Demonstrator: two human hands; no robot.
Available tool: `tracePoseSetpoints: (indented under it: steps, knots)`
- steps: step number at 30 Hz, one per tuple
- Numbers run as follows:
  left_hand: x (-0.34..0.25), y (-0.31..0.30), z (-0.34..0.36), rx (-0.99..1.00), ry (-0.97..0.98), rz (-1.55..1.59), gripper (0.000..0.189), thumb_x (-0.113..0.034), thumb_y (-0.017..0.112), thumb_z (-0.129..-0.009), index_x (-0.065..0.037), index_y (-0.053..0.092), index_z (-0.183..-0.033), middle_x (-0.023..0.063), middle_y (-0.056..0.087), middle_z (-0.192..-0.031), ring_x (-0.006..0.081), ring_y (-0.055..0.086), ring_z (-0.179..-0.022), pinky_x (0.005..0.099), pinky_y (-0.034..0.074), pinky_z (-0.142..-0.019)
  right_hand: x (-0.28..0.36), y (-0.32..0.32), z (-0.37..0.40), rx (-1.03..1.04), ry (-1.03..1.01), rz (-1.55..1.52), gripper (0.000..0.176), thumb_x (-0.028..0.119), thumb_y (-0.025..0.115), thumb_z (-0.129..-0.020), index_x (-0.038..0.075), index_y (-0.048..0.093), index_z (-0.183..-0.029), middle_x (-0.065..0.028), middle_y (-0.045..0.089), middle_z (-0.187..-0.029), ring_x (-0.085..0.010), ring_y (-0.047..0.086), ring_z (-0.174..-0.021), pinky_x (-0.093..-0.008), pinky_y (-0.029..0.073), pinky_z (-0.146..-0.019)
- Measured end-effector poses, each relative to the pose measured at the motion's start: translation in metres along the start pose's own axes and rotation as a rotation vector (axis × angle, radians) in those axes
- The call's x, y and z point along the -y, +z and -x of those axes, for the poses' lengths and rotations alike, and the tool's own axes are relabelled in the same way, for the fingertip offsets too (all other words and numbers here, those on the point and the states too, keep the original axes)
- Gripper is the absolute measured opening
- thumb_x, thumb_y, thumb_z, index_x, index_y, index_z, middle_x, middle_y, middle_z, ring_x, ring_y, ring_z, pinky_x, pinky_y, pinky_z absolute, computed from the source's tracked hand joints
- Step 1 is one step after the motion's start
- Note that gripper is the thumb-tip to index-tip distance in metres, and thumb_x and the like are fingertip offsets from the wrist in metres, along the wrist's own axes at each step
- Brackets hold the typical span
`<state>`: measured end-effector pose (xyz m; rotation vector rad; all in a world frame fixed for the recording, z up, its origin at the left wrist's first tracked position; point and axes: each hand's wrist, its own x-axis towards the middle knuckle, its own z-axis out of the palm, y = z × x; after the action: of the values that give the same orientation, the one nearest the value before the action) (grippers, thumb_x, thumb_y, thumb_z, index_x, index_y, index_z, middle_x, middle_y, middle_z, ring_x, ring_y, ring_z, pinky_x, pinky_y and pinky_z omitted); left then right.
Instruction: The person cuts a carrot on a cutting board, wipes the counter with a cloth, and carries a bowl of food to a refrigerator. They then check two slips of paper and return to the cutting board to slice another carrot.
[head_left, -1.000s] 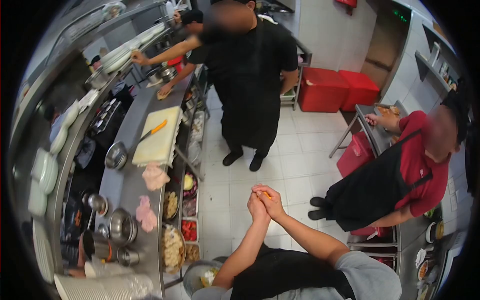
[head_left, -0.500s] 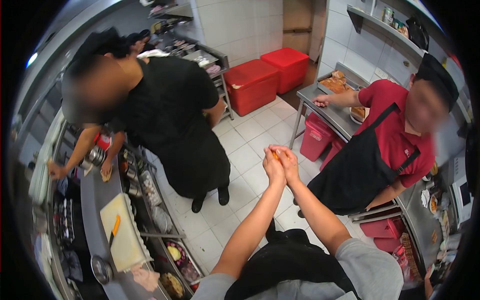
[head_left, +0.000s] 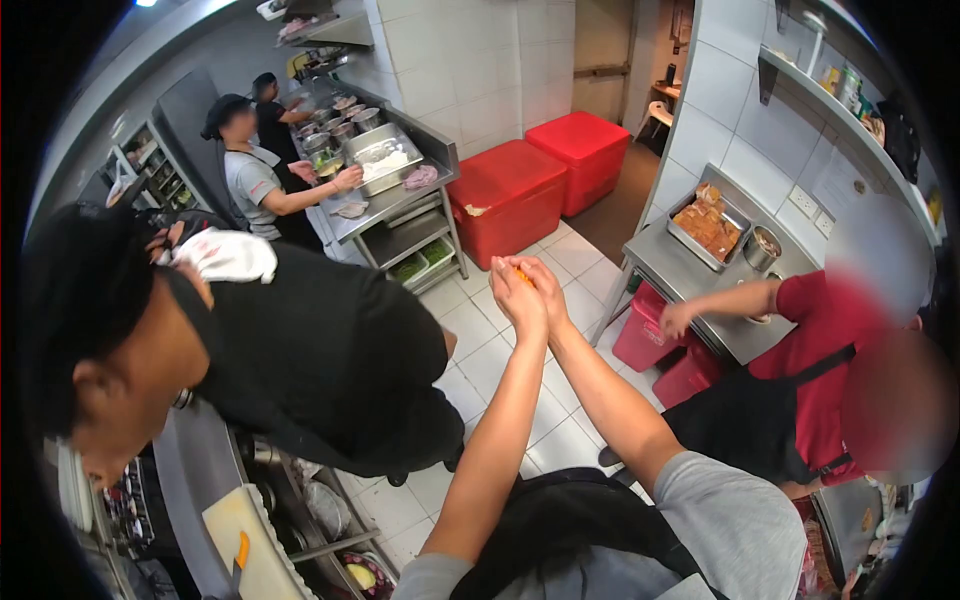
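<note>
My left hand point(head_left: 520, 295) and my right hand point(head_left: 545, 285) are raised in front of me and pressed together, palms touching. Between them, near the fingertips, sits a small orange thing point(head_left: 521, 272); only a sliver of it shows, so what it is stays unclear. Both forearms stretch out over the white tiled floor point(head_left: 500, 340), away from any counter.
A person in black point(head_left: 300, 360) leans in close at the left, over a steel counter with a cutting board point(head_left: 240, 545). A person in a red shirt and black apron point(head_left: 800, 390) stands at a steel table point(head_left: 690, 270) on the right. Red bins point(head_left: 510, 195) sit beyond.
The view has swung right and up, away from the left counter. My joined hands stayed pressed together. The person in black is now much closer at the left.
</note>
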<state>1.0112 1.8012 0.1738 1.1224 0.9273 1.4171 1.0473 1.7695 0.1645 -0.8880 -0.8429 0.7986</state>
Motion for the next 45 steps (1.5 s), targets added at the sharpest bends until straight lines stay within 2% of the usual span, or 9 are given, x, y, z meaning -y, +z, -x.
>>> tracePoseSetpoints:
  steps: [6,10,12,13,16,29,35,38,45]
  knots:
    - [0.050,0.049,-0.077,-0.124,0.057,-0.323,0.057,-0.036,0.036,-0.105,0.012,0.052,-0.130,0.0315,0.056,-0.124,0.0442,0.051,-0.119,0.0482,0.041,-0.103,-0.080,-0.034,-0.102,0.050,0.250,-0.872,0.029,0.020,0.048,-0.101,0.004,0.061,-0.121,-0.0138,0.065,-0.123,-0.0247,0.061,-0.115,-0.0376,0.047,-0.102]
    - [0.104,0.058,-0.127,-0.253,-0.057,-0.512,0.052,-0.034,0.037,-0.103,0.011,0.055,-0.120,0.0334,0.054,-0.121,0.0474,0.051,-0.116,0.0534,0.038,-0.103,-0.156,-0.056,-0.157,0.038,0.440,-0.943,0.029,0.021,0.046,-0.101,0.004,0.058,-0.121,-0.0147,0.063,-0.125,-0.0280,0.060,-0.116,-0.0393,0.047,-0.103]
    - [0.127,0.051,-0.149,-0.277,-0.130,-0.645,0.050,-0.034,0.038,-0.103,0.010,0.056,-0.115,0.0336,0.053,-0.122,0.0481,0.050,-0.117,0.0540,0.038,-0.104,-0.166,-0.041,-0.170,0.589,0.459,-1.272,0.033,0.031,0.046,-0.102,0.005,0.061,-0.117,-0.0150,0.062,-0.124,-0.0317,0.058,-0.113,-0.0414,0.046,-0.100]
    - [0.142,0.046,-0.162,-0.286,-0.195,-0.679,0.050,-0.033,0.039,-0.103,0.011,0.055,-0.119,0.0338,0.053,-0.123,0.0477,0.050,-0.118,0.0532,0.038,-0.104,-0.188,-0.041,-0.166,0.070,0.439,-0.705,0.035,0.035,0.047,-0.101,0.006,0.061,-0.115,-0.0152,0.063,-0.119,-0.0320,0.058,-0.110,-0.0409,0.046,-0.099]
    - [0.174,0.022,-0.192,-0.438,-0.195,-0.729,0.052,-0.032,0.040,-0.103,0.013,0.052,-0.127,0.0333,0.054,-0.124,0.0476,0.050,-0.118,0.0525,0.037,-0.105,-0.212,-0.019,-0.185,0.348,0.743,-1.216,0.033,0.033,0.049,-0.100,0.005,0.061,-0.112,-0.0142,0.063,-0.114,-0.0312,0.059,-0.107,-0.0407,0.047,-0.097]
    - [0.219,-0.184,-0.322,-1.102,-0.040,-0.204,0.047,-0.030,0.044,-0.104,0.008,0.055,-0.130,0.0216,0.065,-0.111,0.0326,0.062,-0.105,0.0404,0.049,-0.093,-0.390,0.153,-0.230,0.427,1.142,-0.722,0.028,0.025,0.047,-0.097,0.002,0.061,-0.107,-0.0130,0.066,-0.111,-0.0284,0.062,-0.107,-0.0393,0.049,-0.099]
    - [0.204,-0.227,-0.339,-1.351,-0.048,-0.171,0.035,-0.027,0.044,-0.105,0.003,0.062,-0.102,0.0107,0.066,-0.094,0.0200,0.064,-0.088,0.0323,0.053,-0.081,-0.449,0.200,-0.230,0.525,1.291,-0.626,0.028,0.024,0.046,-0.097,0.002,0.061,-0.107,-0.0128,0.067,-0.111,-0.0275,0.062,-0.108,-0.0390,0.049,-0.100]
    - [0.219,-0.264,-0.348,-1.441,-0.010,0.263,0.033,-0.027,0.045,-0.105,0.001,0.062,-0.103,0.0089,0.066,-0.094,0.0186,0.064,-0.088,0.0313,0.053,-0.079,-0.476,0.227,-0.216,0.538,1.434,-0.576,0.027,0.021,0.045,-0.096,0.001,0.062,-0.105,-0.0125,0.068,-0.106,-0.0272,0.063,-0.104,-0.0386,0.050,-0.098]
    - [0.236,-0.349,-0.342,-1.773,0.140,0.275,0.029,-0.025,0.047,-0.104,0.001,0.060,-0.103,0.0083,0.064,-0.094,0.0189,0.064,-0.085,0.0328,0.055,-0.079,-0.506,0.304,-0.181,0.732,1.751,-0.458,0.022,0.020,0.050,-0.095,0.002,0.061,-0.100,-0.0120,0.067,-0.100,-0.0277,0.065,-0.097,-0.0388,0.051,-0.095]
